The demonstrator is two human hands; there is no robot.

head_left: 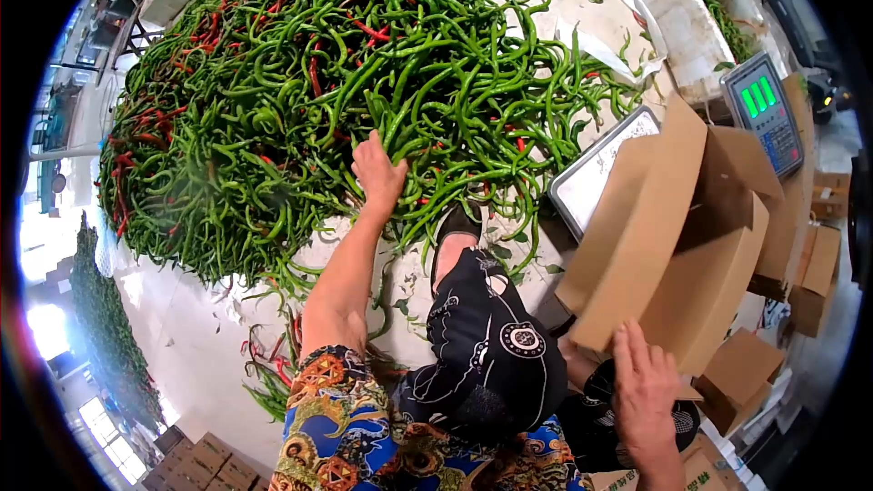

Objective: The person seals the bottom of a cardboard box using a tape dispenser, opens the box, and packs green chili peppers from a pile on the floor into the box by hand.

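Note:
A big heap of long green chili peppers (455, 82), with some red ones among them, covers the floor ahead of me. My left hand (377, 173) reaches into the near side of the heap. Its fingers are closed on green peppers at the fingertips, partly hidden by the hand. My right hand (646, 386) is at the near edge of an open cardboard box (637, 227). The fingers are stretched out and touch or nearly touch the flap. The box sits tilted toward me beside the metal plate of a scale (596, 168); its inside is mostly in shadow.
The scale's display (762, 98) is lit green at the right. A white foam box (668, 14) with green peppers stands behind it. Cartons (741, 368) are stacked at right and lower left. Another pepper heap (109, 327) lies far left. Loose peppers (273, 377) are near my left elbow.

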